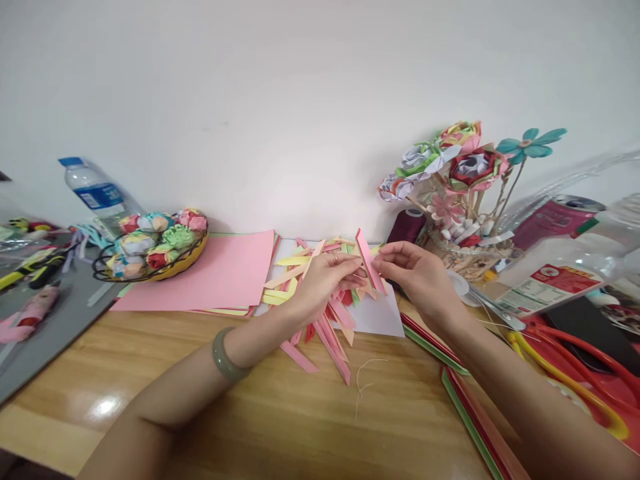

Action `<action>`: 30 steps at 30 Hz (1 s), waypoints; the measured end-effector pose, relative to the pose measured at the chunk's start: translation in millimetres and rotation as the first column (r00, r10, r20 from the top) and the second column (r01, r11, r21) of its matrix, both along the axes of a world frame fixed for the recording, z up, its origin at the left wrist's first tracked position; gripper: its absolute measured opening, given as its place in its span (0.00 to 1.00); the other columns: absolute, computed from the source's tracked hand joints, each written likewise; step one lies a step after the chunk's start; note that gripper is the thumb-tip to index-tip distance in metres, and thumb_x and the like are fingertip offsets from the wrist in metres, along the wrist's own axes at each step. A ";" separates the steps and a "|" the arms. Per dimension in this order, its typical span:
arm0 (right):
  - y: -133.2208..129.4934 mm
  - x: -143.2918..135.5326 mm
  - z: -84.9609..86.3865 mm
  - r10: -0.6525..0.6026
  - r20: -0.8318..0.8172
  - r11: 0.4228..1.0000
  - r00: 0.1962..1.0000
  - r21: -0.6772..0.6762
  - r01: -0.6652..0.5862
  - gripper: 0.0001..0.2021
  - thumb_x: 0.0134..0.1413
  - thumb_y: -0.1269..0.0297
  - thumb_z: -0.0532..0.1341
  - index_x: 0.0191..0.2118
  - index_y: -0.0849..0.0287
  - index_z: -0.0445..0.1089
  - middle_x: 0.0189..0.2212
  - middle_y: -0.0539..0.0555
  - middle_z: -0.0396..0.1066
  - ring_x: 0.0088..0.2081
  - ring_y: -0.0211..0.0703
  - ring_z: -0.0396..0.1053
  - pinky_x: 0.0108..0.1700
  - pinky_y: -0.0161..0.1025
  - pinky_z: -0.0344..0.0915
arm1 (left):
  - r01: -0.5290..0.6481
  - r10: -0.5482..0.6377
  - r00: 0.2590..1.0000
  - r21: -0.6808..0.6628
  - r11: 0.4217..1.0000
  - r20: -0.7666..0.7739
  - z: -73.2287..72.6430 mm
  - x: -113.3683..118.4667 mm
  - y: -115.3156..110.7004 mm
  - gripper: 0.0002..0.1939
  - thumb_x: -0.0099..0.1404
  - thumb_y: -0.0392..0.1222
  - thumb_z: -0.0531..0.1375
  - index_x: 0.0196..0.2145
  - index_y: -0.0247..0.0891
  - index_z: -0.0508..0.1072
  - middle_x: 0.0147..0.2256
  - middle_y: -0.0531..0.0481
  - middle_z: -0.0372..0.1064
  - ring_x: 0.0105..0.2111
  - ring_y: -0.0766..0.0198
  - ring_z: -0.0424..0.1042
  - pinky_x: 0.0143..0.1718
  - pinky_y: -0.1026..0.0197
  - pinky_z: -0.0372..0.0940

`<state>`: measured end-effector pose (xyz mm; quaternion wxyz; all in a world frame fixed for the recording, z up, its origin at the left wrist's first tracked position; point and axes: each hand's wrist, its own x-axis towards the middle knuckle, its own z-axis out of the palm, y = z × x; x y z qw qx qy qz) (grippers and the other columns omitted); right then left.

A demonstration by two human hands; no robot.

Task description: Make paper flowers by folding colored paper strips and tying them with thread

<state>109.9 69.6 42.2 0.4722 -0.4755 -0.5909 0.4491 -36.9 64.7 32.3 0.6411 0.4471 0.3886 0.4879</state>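
A folded pink paper strip (369,259) stands nearly upright between my two hands, above a heap of paper strips. My left hand (327,280), with a ring on one finger, pinches its left edge. From the other side, the thumb and index finger of my right hand (417,270) pinch it too. Beneath lies the pile of folded strips (330,327) in pink, peach, yellow, red and green, partly hidden by my left hand. White paper (385,313) shows under the pile.
At left, a basket of paper flowers (200,252) rests on pink sheets (235,273), with a water bottle (95,190) behind. At right stand a flower vase (455,257), a thread spool (406,227) and red-handled scissors (575,347). String (358,387) lies in front.
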 end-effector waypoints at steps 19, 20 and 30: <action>11.4 11.8 -30.9 -0.136 0.908 0.990 0.396 0.138 0.023 0.06 0.47 0.63 0.56 0.27 0.59 0.66 0.27 0.58 0.72 0.31 0.52 0.69 0.25 0.37 0.49 | -0.140 0.139 0.989 0.024 0.990 0.042 2.4 -6.5 4.4 0.08 0.48 0.39 0.63 0.25 0.32 0.71 0.25 0.53 0.65 0.24 0.71 0.66 0.31 0.64 0.62; 11.7 11.3 -32.1 -0.136 0.916 0.990 0.376 0.138 0.022 0.06 0.48 0.62 0.56 0.28 0.58 0.66 0.27 0.57 0.72 0.31 0.52 0.69 0.25 0.37 0.49 | -0.139 0.138 0.990 0.022 0.990 0.039 2.1 -6.5 4.4 0.08 0.48 0.39 0.63 0.26 0.33 0.71 0.25 0.53 0.65 0.24 0.71 0.66 0.31 0.64 0.62; 10.4 8.9 -30.8 -0.220 0.926 0.975 0.307 0.205 0.082 0.16 0.55 0.52 0.47 0.30 0.56 0.65 0.26 0.54 0.72 0.28 0.46 0.69 0.22 0.35 0.47 | -0.150 0.147 0.987 0.033 0.988 0.070 1.2 -6.0 6.9 0.07 0.49 0.39 0.63 0.25 0.32 0.71 0.26 0.52 0.65 0.26 0.71 0.66 0.33 0.64 0.63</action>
